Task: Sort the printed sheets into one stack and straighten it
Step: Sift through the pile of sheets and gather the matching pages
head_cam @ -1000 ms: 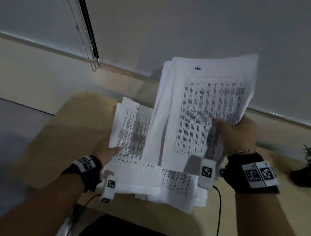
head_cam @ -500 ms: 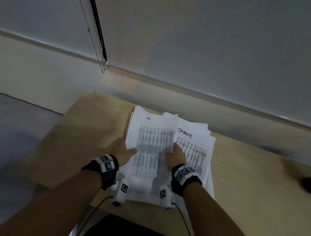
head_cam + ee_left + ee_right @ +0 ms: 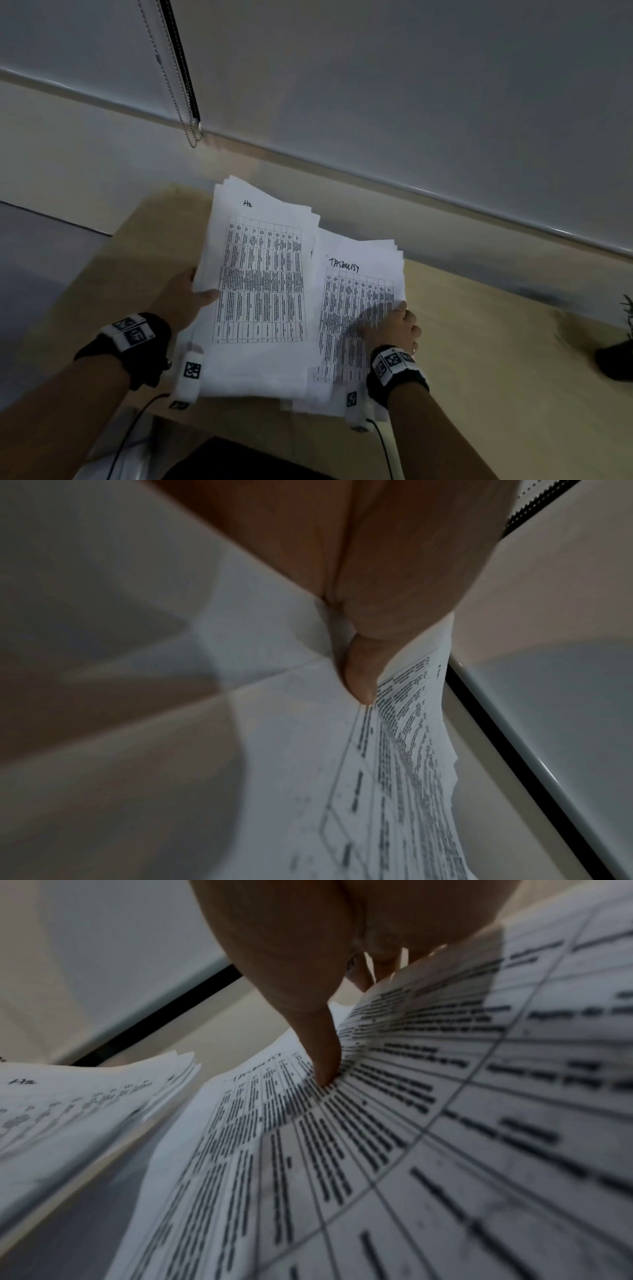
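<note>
Two bundles of printed sheets with tables lie side by side over the wooden table (image 3: 479,342). The left bundle (image 3: 260,284), headed with a short handwritten word, is lifted at its left edge, where my left hand (image 3: 191,294) grips it, thumb on top (image 3: 359,674). The right bundle (image 3: 356,308), headed "TASKLIST", is held at its right edge by my right hand (image 3: 400,325), thumb (image 3: 322,1053) pressing on the print and fingers under the edge. The left bundle (image 3: 78,1102) overlaps the right bundle (image 3: 377,1137). More white sheets (image 3: 308,401) lie underneath near the table's front edge.
A window blind with a bead chain (image 3: 178,102) hangs behind the table. A dark potted plant (image 3: 616,356) stands at the far right of the table. Cables (image 3: 383,445) run from my wrist cameras off the front edge.
The bundle once held high in my right hand has come down to the left and is now in my left hand. My right hand moved right and took the edge of the "TASKLIST" bundle.
</note>
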`<action>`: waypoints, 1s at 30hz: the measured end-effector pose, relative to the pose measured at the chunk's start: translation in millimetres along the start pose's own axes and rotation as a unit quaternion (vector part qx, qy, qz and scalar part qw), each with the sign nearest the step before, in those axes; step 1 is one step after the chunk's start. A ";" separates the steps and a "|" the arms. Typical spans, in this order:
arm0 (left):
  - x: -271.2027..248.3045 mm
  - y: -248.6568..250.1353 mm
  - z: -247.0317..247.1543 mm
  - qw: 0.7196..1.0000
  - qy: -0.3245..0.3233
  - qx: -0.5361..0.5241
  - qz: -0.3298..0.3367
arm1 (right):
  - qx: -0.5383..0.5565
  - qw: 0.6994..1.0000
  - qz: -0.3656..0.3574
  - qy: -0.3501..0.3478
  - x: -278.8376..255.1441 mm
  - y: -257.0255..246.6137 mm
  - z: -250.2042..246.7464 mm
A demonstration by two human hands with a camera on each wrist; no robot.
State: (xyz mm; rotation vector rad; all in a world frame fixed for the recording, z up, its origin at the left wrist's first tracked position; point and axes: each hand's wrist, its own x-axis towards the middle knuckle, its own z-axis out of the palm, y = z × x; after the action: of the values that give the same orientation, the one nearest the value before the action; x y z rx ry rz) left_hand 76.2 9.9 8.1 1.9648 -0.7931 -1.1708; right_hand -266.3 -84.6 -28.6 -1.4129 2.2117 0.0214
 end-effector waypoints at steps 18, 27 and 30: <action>-9.2 -3.1 -5.5 0.998 -0.005 -0.060 -0.021 | 0.121 0.991 0.037 -0.042 -6.4 -28.6 4.7; -6.7 -4.0 -8.4 0.997 -0.011 -0.069 -0.030 | 0.069 0.995 -0.022 -0.068 -29.3 -45.9 21.8; -5.1 -3.6 -12.6 0.996 -0.007 -0.078 -0.035 | 0.174 0.983 0.003 -0.055 -32.3 -44.1 1.1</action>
State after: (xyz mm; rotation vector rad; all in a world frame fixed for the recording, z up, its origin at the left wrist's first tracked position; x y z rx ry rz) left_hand 86.1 19.2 11.9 1.8708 -0.6249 -1.2501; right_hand -217.6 -77.3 -4.7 -1.1829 2.0095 -0.2656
